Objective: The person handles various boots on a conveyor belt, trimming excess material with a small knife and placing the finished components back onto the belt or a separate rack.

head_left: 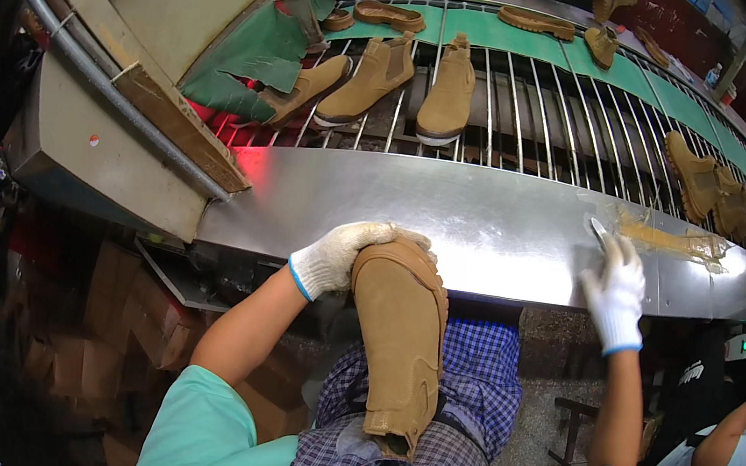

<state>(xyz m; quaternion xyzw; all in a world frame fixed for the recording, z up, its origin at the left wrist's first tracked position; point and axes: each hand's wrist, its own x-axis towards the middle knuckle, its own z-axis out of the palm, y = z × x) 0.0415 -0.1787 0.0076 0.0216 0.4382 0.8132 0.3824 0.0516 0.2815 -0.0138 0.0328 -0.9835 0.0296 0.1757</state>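
Observation:
My left hand [361,255], in a white knit glove, is closed round the toe and sole edge of a tan ankle boot [391,349]. The boot's toe points away from me and its shaft leans back against my apron. My right hand [615,289], gloved alike, is over the steel ledge with its fingers round a small flat metal blade [598,230]; the handle is hidden in the grip. Just right of the blade, a brown, glue-like smear [674,240] covers part of the ledge.
Behind the steel ledge [378,196] runs a conveyor of metal rods [539,114]. On it stand tan boots [448,92], loose soles [389,15] and more boots [696,177] at right. A beige machine housing [109,161] borders the left. Other people work across and at right.

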